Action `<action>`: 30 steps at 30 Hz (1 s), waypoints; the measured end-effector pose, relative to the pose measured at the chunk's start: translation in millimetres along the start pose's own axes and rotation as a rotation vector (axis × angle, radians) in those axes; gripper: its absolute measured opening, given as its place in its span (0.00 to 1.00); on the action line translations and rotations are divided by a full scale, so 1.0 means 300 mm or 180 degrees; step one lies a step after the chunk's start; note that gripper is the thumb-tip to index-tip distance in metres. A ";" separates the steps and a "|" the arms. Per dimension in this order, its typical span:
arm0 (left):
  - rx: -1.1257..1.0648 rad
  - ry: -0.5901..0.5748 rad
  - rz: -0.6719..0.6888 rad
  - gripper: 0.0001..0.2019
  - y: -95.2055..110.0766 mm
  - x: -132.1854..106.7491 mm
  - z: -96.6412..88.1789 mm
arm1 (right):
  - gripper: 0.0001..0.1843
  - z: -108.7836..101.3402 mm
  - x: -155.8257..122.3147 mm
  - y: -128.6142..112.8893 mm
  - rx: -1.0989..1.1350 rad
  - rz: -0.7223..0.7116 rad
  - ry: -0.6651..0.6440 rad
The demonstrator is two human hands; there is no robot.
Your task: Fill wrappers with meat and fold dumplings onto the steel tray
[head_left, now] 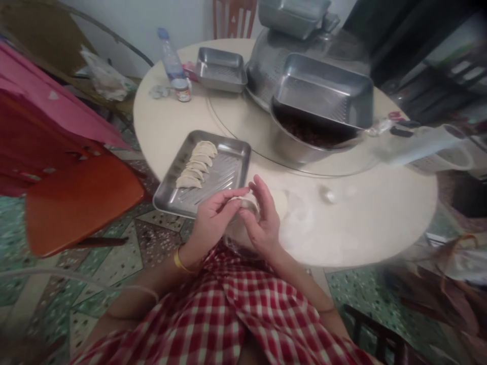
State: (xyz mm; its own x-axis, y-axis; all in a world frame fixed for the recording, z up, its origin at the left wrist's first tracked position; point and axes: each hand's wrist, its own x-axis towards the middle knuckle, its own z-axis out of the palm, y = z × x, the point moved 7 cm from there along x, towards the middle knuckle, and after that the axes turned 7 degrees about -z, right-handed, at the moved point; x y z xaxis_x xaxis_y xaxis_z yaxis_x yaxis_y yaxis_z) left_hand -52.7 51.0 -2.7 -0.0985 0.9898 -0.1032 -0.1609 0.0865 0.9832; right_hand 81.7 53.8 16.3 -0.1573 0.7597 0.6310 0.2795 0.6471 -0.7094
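Between my two hands a pale dumpling (249, 203) is pinched, held above the table's front edge. My left hand (215, 215) grips its left side with thumb and fingers. On the other side my right hand (264, 220) closes round it, fingers raised and thumb against the dough. Just left of the hands lies a metal tray (224, 177) with several folded dumplings (198, 162) in a row along its left part. Partly hidden behind my right hand, a flat round of dough (280, 203) rests on the floured table.
Farther back stands a metal pot (297, 152) of dark filling, a deep tray (323, 91) tilted over it. A small lump of dough (327, 194) lies right on the table (365, 228). A plastic bottle (171, 58), a jar (182, 91) and an orange chair (83, 197) are leftward.
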 end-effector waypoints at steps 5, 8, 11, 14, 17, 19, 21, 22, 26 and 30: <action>0.0087 0.0489 -0.0061 0.13 -0.008 -0.009 -0.204 | 0.17 0.083 0.037 -0.055 -0.1023 -0.0362 -0.0610; 0.0400 0.0611 -0.0132 0.13 -0.002 -0.009 -0.294 | 0.16 0.174 0.067 -0.066 -0.1512 -0.0278 -0.1394; 0.0771 0.0624 -0.0148 0.14 0.015 0.003 -0.347 | 0.19 0.259 0.095 -0.063 -0.1700 -0.0097 -0.2050; 0.1191 0.0516 -0.0080 0.13 0.036 0.025 -0.367 | 0.19 0.324 0.121 -0.053 -0.1730 -0.0011 -0.2395; 0.1724 0.0313 0.0045 0.13 0.055 0.054 -0.370 | 0.18 0.369 0.135 -0.024 -0.1869 0.0087 -0.2546; 0.2241 0.0142 0.0169 0.13 0.067 0.075 -0.370 | 0.18 0.394 0.137 -0.005 -0.1962 0.0107 -0.2595; 0.2949 -0.0067 0.0344 0.14 0.075 0.095 -0.370 | 0.18 0.420 0.137 0.007 -0.2014 0.0079 -0.2620; 0.3305 -0.0184 0.0424 0.14 0.075 0.104 -0.371 | 0.18 0.433 0.137 0.011 -0.2025 0.0057 -0.2634; 0.4133 -0.0539 0.0543 0.13 0.062 0.125 -0.380 | 0.19 0.480 0.137 0.017 -0.2039 -0.0009 -0.2748; 0.4547 -0.0551 0.0584 0.13 0.071 0.122 -0.369 | 0.19 0.486 0.134 0.017 -0.2059 -0.0065 -0.2840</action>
State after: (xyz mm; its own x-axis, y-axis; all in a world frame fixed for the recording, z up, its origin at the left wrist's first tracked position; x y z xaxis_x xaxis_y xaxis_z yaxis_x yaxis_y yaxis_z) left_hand -168.6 76.4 -2.1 0.1245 0.9912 -0.0445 0.9483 -0.1057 0.2992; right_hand -61.2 97.0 -7.8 -0.7224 0.6915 0.0023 0.6711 0.7019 -0.2387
